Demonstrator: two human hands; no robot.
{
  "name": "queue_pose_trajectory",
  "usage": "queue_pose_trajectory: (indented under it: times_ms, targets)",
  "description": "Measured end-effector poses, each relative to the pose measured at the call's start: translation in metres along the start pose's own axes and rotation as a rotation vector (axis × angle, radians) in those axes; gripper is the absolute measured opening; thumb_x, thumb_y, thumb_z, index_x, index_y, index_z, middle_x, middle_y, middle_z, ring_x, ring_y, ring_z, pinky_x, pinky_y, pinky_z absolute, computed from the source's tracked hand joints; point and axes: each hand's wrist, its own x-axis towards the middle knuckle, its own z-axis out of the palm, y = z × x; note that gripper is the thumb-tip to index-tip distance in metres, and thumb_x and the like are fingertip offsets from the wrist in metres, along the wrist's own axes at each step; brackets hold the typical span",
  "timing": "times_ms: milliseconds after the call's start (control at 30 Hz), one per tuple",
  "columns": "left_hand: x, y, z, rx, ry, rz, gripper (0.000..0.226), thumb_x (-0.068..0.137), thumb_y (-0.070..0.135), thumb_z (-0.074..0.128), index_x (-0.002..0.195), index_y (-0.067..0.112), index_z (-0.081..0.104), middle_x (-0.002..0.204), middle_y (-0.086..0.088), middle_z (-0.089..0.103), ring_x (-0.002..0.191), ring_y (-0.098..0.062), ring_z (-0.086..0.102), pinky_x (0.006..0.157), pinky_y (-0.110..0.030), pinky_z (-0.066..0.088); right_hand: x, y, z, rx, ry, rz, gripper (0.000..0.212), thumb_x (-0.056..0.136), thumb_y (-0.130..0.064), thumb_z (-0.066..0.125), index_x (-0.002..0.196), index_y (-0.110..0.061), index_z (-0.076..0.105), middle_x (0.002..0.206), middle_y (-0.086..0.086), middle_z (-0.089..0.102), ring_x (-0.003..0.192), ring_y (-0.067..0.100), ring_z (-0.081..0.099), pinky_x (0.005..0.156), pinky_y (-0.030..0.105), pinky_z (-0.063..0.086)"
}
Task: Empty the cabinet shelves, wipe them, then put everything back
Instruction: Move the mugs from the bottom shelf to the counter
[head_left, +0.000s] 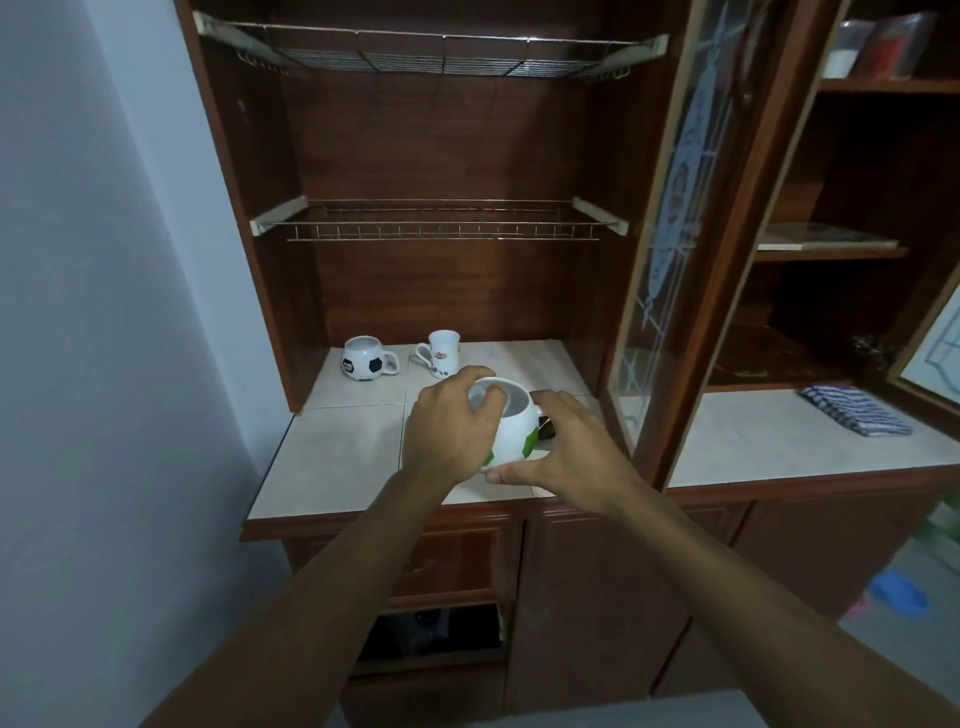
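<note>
Hands of a person reach forward over a tiled bench (337, 457) set into a dark wooden cabinet (441, 145). Both hands hold a round green-and-white football mug (511, 436) just above the near middle of the bench. The left hand (447, 426) grips the mug's rim from the left, with its fingers curled over the opening. The right hand (571, 447) cups the mug's right side, with the thumb along the lower edge and the fingers reaching round the far side.

Farther back on the bench, to the left, stands a black-and-white football mug (366, 358). Just to its right is a tall white mug (441, 353) with a red logo; both are upright and apart from each other.

Above them hang a lower wire rack (441, 226) and an upper wire rack (431, 52). A patterned glass door (670, 234) stands open on the right. Beyond it, a striped cloth (857, 410) lies folded on the bench's far right part.
</note>
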Motion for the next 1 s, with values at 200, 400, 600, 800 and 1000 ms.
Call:
queue_pose_trajectory:
  times_ms: [200,400,600,800,1000]
  targets:
    - [0.033,-0.019,0.015,-0.006,-0.002,0.003,0.029,0.095,0.031,0.049,0.116,0.020,0.064,0.110,-0.003,0.069,0.093,-0.018,0.060,0.073,-0.026,0.046,0.034,0.013,0.009,-0.015,0.005,-0.012,0.081,0.052,-0.058,0.087,0.119,-0.027,0.054,0.109,-0.011,0.053,0.092,0.008,0.056,0.078,0.030,0.054]
    - [0.067,-0.024,0.038,-0.010,-0.004,0.007,0.051,0.083,0.045,0.037,0.116,0.018,0.065,0.111,-0.004,0.068,0.087,-0.014,0.055,0.074,-0.026,0.049,0.071,0.037,0.011,-0.003,-0.014,-0.011,0.082,0.054,-0.060,0.086,0.122,-0.031,0.051,0.113,-0.014,0.052,0.094,0.006,0.055,0.075,0.022,0.052]
    - [0.105,-0.037,0.058,0.009,-0.010,0.043,0.051,0.082,0.042,0.038,0.113,0.015,0.067,0.111,-0.003,0.069,0.084,-0.011,0.050,0.071,-0.021,0.041,0.109,0.058,0.018,-0.001,-0.011,0.006,0.082,0.056,-0.055,0.087,0.125,-0.028,0.051,0.116,-0.012,0.052,0.095,0.007,0.054,0.069,0.012,0.043]
    - [0.152,-0.059,0.078,-0.016,-0.035,-0.005,0.026,0.093,0.029,0.052,0.113,0.019,0.066,0.099,0.005,0.060,0.085,-0.013,0.050,0.077,-0.029,0.051,0.155,0.079,0.035,0.026,0.014,0.068,0.080,0.054,-0.050,0.090,0.122,-0.028,0.053,0.114,-0.013,0.052,0.095,0.007,0.054,0.071,0.014,0.044]
    - [0.207,-0.087,0.104,-0.011,-0.122,0.046,0.027,0.093,0.031,0.052,0.113,0.022,0.066,0.110,0.001,0.069,0.090,-0.013,0.057,0.075,-0.026,0.049,0.203,0.101,0.051,0.051,0.052,0.146,0.081,0.052,-0.050,0.090,0.121,-0.030,0.052,0.115,-0.012,0.053,0.096,0.008,0.056,0.076,0.021,0.050]
